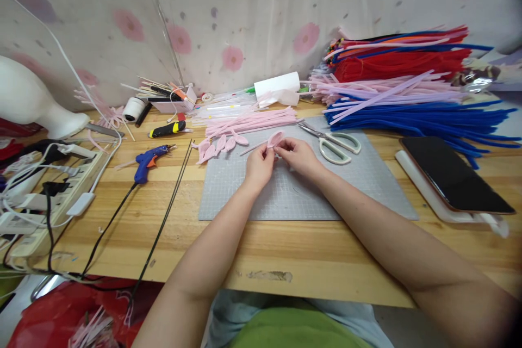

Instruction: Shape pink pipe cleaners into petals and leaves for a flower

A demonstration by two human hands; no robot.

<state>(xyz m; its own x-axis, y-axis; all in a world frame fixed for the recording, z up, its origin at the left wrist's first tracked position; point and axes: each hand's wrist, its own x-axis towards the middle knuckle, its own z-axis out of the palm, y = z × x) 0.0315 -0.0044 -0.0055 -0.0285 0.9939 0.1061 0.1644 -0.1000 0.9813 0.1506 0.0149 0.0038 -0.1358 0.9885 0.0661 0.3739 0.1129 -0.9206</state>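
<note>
Over the grey cutting mat (228, 196), my left hand (260, 165) pinches a pink pipe-cleaner petal (275, 139) near its base. My right hand (299, 156) closes on the same petal from the other side, fingertips almost meeting the left ones. The petal's lower end is hidden between my fingers. Several finished-looking pink petals (220, 144) lie at the mat's upper left corner. White-handled scissors (332, 144) rest just beyond my right hand, blades pointing up and left. Behind the petals is a bundle of straight pink pipe cleaners (253, 121).
A blue glue gun (147, 164) and a yellow-black cutter (167, 129) lie left. Corded power strips (57, 201) crowd the far left near a white foam head (32, 98). Blue pipe cleaners (416, 122) and red ones (403, 65) pile up back right, above a phone (452, 174).
</note>
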